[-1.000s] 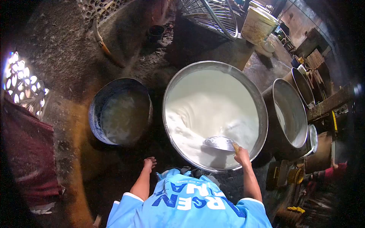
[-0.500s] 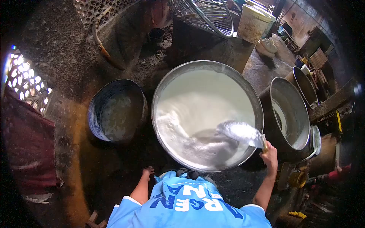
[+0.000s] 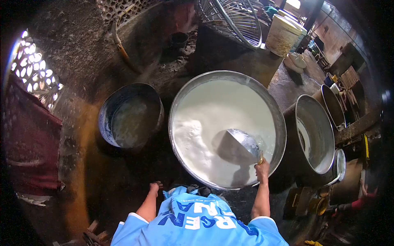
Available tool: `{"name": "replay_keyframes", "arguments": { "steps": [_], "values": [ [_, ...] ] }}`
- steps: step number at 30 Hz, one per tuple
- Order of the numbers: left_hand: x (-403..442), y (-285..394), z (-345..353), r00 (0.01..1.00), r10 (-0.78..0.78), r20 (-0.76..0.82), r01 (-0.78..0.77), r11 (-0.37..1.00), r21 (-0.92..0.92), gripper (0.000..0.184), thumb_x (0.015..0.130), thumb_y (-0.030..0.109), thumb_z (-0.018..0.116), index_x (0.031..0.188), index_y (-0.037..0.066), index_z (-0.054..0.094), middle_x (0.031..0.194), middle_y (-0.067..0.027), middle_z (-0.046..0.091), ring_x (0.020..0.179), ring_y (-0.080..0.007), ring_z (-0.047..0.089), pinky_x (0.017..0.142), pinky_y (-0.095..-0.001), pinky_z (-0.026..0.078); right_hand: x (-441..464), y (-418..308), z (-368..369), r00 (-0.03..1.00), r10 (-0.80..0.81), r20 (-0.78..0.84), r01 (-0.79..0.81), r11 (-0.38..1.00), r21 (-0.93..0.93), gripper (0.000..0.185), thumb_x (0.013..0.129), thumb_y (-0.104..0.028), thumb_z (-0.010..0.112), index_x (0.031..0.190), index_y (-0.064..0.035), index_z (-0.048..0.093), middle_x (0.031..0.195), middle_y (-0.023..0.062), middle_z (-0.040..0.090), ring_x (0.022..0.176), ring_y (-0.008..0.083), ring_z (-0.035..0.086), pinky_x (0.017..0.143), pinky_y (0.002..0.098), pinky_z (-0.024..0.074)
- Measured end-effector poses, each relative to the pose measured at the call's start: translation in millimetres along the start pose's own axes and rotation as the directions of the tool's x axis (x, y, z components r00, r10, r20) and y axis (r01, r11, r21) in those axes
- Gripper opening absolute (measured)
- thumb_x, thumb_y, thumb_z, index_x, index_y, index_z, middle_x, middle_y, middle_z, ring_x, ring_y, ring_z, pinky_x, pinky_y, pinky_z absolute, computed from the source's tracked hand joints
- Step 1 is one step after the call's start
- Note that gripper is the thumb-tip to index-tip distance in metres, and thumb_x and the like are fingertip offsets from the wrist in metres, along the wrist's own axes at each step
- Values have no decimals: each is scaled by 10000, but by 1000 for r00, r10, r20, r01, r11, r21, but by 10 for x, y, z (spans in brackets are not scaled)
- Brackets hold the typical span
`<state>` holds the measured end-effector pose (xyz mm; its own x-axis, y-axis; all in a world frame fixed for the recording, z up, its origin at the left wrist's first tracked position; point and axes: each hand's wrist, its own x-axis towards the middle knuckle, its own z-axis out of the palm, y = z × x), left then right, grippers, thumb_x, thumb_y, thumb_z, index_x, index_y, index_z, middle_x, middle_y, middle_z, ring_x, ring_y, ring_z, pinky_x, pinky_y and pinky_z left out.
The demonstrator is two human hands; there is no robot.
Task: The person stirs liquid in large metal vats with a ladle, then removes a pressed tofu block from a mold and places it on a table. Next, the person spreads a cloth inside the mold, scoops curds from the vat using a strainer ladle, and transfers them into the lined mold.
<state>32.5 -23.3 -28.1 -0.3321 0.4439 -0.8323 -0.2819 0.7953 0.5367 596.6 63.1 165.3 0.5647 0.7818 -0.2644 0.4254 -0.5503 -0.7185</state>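
Note:
A wide metal pan [image 3: 282, 123] filled with white, milky liquid [image 3: 223, 102] stands before me. My right hand [image 3: 262, 169] is closed round the short handle of a metal scoop [image 3: 245, 141], over the near right part of the pan. The scoop's rounded blade points up and left at the liquid's surface; how deep it dips I cannot tell. White froth [image 3: 189, 133] lies on the left side of the liquid. Low by my body, short of the pan's near rim, my left hand [image 3: 155, 186] holds nothing, its fingers loosely apart.
A dark tub [image 3: 105, 127] with murky liquid stands left of the pan. To the right is another deep metal vessel [image 3: 297, 123]. A whitish bucket [image 3: 282, 36] and a wire basket [image 3: 234, 20] sit behind. Another person's red sleeve [image 3: 362, 202] shows at far right.
My right hand and the scoop have moved left and inward over the pan. The froth has shifted and spread. The whole view has tilted slightly; my left hand stays low beside me.

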Motion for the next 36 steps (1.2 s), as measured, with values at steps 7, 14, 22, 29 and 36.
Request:
{"name": "replay_keyframes", "arguments": {
  "steps": [7, 14, 22, 29, 36],
  "values": [
    [63, 252, -40, 998, 69, 15, -70, 996, 60, 204, 822, 84, 457, 927, -11, 604, 853, -148, 629, 706, -243, 617, 616, -351, 523, -432, -173, 627, 997, -11, 79, 4, 995, 96, 277, 617, 4, 570, 890, -18, 526, 533, 58, 518, 391, 158, 512, 338, 308, 439],
    [301, 640, -83, 996, 33, 77, -38, 998, 59, 226, 822, 58, 421, 952, -32, 583, 897, -148, 618, 726, -244, 617, 630, -357, 532, -494, 164, 1462, 971, -216, 98, 218, 976, -5, 324, 607, -30, 576, 929, -18, 538, 551, 61, 534, 398, 158, 524, 362, 302, 459],
    [634, 899, -278, 994, 51, 92, -51, 999, -2, 214, 816, 68, 461, 959, -37, 579, 888, -139, 615, 745, -242, 616, 628, -350, 524, -1157, -1059, 1507, 968, -32, 247, 7, 995, 102, 339, 614, -29, 592, 947, -19, 533, 548, 46, 517, 405, 148, 516, 361, 302, 454],
    [741, 1068, -496, 994, 1, 105, -5, 999, 34, 223, 816, 152, 517, 984, 30, 595, 834, -95, 628, 666, -217, 595, 558, -342, 479, -785, -1939, 1110, 935, -234, 267, 258, 965, -56, 414, 593, -34, 608, 1003, -34, 548, 605, 85, 571, 476, 182, 563, 414, 333, 466],
    [981, 793, -716, 991, 36, 132, -43, 998, 48, 229, 814, 190, 528, 987, 58, 598, 810, -95, 627, 658, -219, 592, 554, -347, 458, 42, -2676, 1579, 846, -533, 18, 503, 787, -356, 330, 632, -41, 517, 961, -24, 521, 742, 219, 602, 690, 408, 587, 616, 432, 495]
  ]
}}
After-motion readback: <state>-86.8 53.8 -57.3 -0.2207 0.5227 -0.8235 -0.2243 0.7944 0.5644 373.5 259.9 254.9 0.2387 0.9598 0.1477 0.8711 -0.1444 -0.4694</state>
